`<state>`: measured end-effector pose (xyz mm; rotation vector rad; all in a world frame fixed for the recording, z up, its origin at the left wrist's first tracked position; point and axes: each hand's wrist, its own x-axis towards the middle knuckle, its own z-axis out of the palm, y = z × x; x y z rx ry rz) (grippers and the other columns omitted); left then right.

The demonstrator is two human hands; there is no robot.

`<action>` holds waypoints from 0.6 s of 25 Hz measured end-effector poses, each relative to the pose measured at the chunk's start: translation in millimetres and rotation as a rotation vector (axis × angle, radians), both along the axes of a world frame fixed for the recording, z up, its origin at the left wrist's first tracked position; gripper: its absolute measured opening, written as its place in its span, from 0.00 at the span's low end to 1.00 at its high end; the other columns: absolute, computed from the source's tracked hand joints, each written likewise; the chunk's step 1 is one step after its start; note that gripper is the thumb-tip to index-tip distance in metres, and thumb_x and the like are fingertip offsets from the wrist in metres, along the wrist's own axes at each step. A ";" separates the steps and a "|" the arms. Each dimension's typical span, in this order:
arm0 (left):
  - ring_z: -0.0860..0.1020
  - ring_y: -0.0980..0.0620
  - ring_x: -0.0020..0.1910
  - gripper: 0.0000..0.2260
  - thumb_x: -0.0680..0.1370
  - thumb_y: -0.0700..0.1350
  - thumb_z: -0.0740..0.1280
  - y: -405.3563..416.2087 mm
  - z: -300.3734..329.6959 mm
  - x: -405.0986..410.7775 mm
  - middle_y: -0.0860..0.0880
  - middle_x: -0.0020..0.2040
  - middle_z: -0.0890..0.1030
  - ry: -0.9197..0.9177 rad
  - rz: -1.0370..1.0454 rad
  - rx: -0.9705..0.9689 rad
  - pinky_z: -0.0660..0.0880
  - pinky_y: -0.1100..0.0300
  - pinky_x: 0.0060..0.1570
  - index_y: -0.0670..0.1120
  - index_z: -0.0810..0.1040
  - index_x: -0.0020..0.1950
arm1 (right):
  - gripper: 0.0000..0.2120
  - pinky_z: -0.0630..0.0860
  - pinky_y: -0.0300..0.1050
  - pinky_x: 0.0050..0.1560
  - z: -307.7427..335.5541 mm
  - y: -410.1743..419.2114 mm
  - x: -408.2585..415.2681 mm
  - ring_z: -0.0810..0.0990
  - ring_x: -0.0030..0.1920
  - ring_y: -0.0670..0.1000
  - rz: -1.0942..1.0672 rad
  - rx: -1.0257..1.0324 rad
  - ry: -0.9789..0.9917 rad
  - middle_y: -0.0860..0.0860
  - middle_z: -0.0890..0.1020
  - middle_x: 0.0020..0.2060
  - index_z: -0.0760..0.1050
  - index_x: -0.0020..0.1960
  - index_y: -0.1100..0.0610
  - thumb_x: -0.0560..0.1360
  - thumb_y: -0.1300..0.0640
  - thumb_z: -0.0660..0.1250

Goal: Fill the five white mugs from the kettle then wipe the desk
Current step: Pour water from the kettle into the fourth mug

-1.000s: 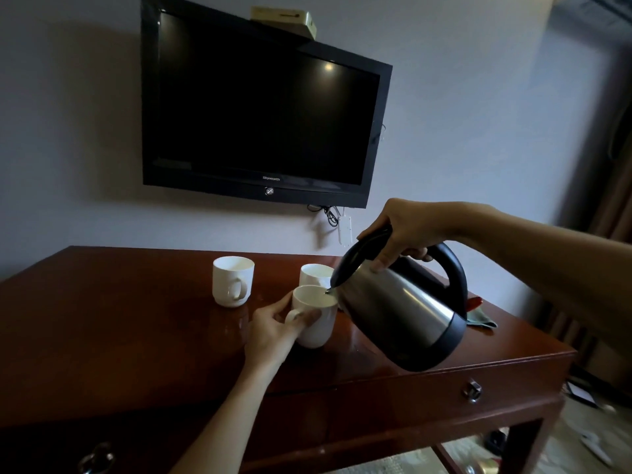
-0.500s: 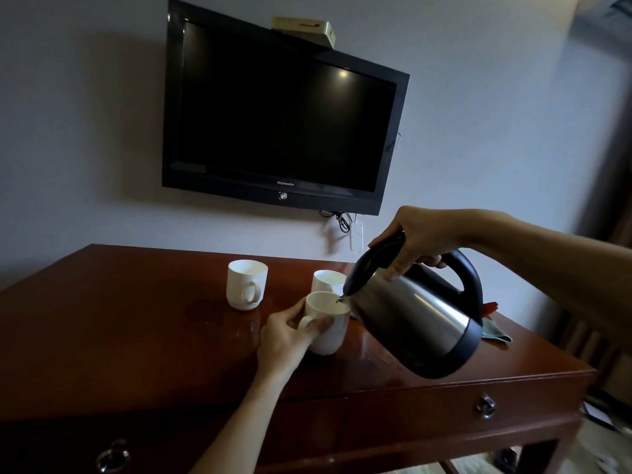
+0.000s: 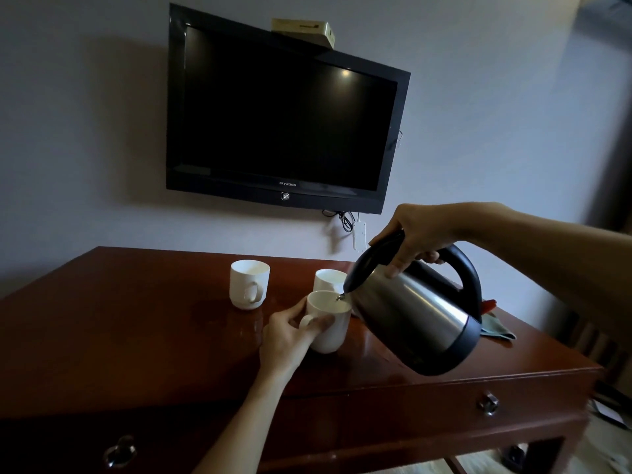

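Dim room, dark-red wooden bench (image 3: 102, 336) against a pale wall, black TV (image 3: 280, 107) mounted above it. Right hand (image 3: 415, 234) has its grip closed round the handle of the steel kettle (image 3: 413, 319), tilted forward with the spout at the rim of the near mug (image 3: 330, 323). Left hand (image 3: 285, 340) steadies that mug, fingers pinching its handle. Mug stands on the bench, front centre.

Progress: pour step in hand, early to mid. Only three white mugs visible: near mug, back mug (image 3: 328, 280) just behind it, left mug (image 3: 249, 283) apart to the left. Can't tell fill levels in the back two; the other two mugs are not in frame. Wiping not started, judging by the green cloth (image 3: 496, 328) lying on the bench behind the kettle.

Writing: "Skyworth" on the TV's lower bezel. Yellowish box (image 3: 302, 29) on top of the TV has print, too small to read.
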<state>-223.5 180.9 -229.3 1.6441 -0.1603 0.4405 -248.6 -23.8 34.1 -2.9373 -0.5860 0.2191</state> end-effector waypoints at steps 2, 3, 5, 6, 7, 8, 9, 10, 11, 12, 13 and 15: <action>0.83 0.62 0.55 0.36 0.60 0.73 0.77 -0.3 -1.4 0.5 0.63 0.50 0.86 -0.001 -0.015 -0.009 0.81 0.48 0.58 0.59 0.83 0.65 | 0.26 0.73 0.39 0.27 1.2 0.8 1.3 0.71 0.22 0.48 0.001 -0.009 -0.006 0.56 0.80 0.30 0.82 0.64 0.58 0.68 0.52 0.82; 0.83 0.62 0.55 0.36 0.60 0.72 0.77 0.5 -1.4 -0.2 0.63 0.51 0.87 -0.004 -0.014 -0.012 0.81 0.49 0.58 0.59 0.83 0.65 | 0.27 0.73 0.39 0.27 1.8 1.8 2.7 0.71 0.22 0.48 -0.001 -0.011 -0.005 0.55 0.79 0.29 0.82 0.65 0.58 0.68 0.53 0.82; 0.83 0.62 0.55 0.36 0.60 0.70 0.77 0.6 0.5 -0.8 0.63 0.51 0.87 -0.002 -0.019 -0.017 0.81 0.50 0.58 0.57 0.83 0.65 | 0.27 0.73 0.41 0.27 2.5 2.5 3.5 0.69 0.21 0.48 -0.008 -0.004 -0.003 0.52 0.76 0.23 0.81 0.66 0.56 0.68 0.54 0.82; 0.83 0.63 0.54 0.36 0.60 0.69 0.77 0.1 0.2 0.0 0.63 0.50 0.87 -0.007 -0.024 -0.024 0.81 0.51 0.58 0.57 0.83 0.65 | 0.27 0.73 0.42 0.28 2.7 2.3 4.1 0.69 0.20 0.48 -0.005 -0.004 -0.007 0.51 0.75 0.22 0.81 0.65 0.55 0.68 0.55 0.82; 0.83 0.65 0.53 0.35 0.61 0.68 0.77 -0.6 -0.2 0.9 0.64 0.49 0.86 -0.013 -0.030 -0.027 0.81 0.53 0.57 0.56 0.83 0.65 | 0.27 0.73 0.42 0.29 3.2 1.9 5.1 0.68 0.20 0.49 -0.001 -0.011 -0.012 0.52 0.74 0.22 0.82 0.65 0.56 0.68 0.54 0.82; 0.83 0.66 0.52 0.35 0.61 0.67 0.77 -0.9 0.2 0.6 0.64 0.48 0.87 -0.018 -0.037 -0.031 0.81 0.55 0.56 0.56 0.83 0.65 | 0.26 0.73 0.43 0.29 3.3 2.3 7.4 0.67 0.20 0.50 0.001 -0.023 -0.014 0.53 0.73 0.23 0.82 0.64 0.57 0.67 0.54 0.82; 0.83 0.66 0.52 0.34 0.61 0.66 0.78 -0.9 0.9 0.6 0.63 0.48 0.87 -0.020 -0.047 -0.036 0.81 0.57 0.56 0.56 0.83 0.65 | 0.26 0.73 0.43 0.28 3.5 3.2 9.4 0.67 0.21 0.50 0.000 -0.030 -0.012 0.55 0.72 0.24 0.83 0.63 0.58 0.67 0.54 0.83; 0.83 0.65 0.52 0.33 0.62 0.65 0.79 -1.1 0.9 0.3 0.62 0.48 0.87 -0.024 -0.060 -0.045 0.81 0.57 0.55 0.55 0.83 0.65 | 0.26 0.73 0.42 0.27 3.5 4.5 10.4 0.67 0.22 0.51 0.002 -0.035 -0.009 0.56 0.72 0.25 0.83 0.63 0.58 0.67 0.54 0.83; 0.84 0.63 0.52 0.32 0.62 0.63 0.81 -1.0 1.3 0.2 0.60 0.49 0.87 -0.029 -0.067 -0.055 0.81 0.58 0.54 0.55 0.83 0.65 | 0.25 0.73 0.42 0.27 3.9 6.2 10.9 0.67 0.22 0.51 0.011 -0.042 -0.010 0.58 0.73 0.27 0.83 0.62 0.57 0.67 0.54 0.83; 0.84 0.61 0.53 0.31 0.63 0.61 0.81 -0.7 1.6 0.1 0.59 0.49 0.88 -0.028 -0.070 -0.061 0.80 0.59 0.53 0.55 0.83 0.65 | 0.25 0.73 0.42 0.27 4.2 7.8 11.4 0.68 0.23 0.52 0.020 -0.046 -0.013 0.58 0.73 0.28 0.83 0.62 0.56 0.67 0.54 0.83; 0.84 0.59 0.52 0.29 0.64 0.60 0.81 -0.7 1.8 0.1 0.58 0.48 0.88 -0.023 -0.072 -0.062 0.80 0.60 0.52 0.56 0.83 0.64 | 0.25 0.74 0.42 0.27 4.0 9.0 11.7 0.69 0.23 0.52 0.026 -0.046 -0.014 0.59 0.74 0.28 0.83 0.63 0.55 0.67 0.54 0.83; 0.85 0.59 0.51 0.25 0.66 0.58 0.81 -0.7 1.9 -0.7 0.58 0.47 0.88 -0.021 -0.072 -0.064 0.80 0.59 0.51 0.58 0.84 0.62 | 0.26 0.74 0.42 0.28 4.1 10.1 11.0 0.70 0.23 0.51 0.025 -0.036 -0.016 0.59 0.75 0.29 0.82 0.64 0.52 0.67 0.54 0.83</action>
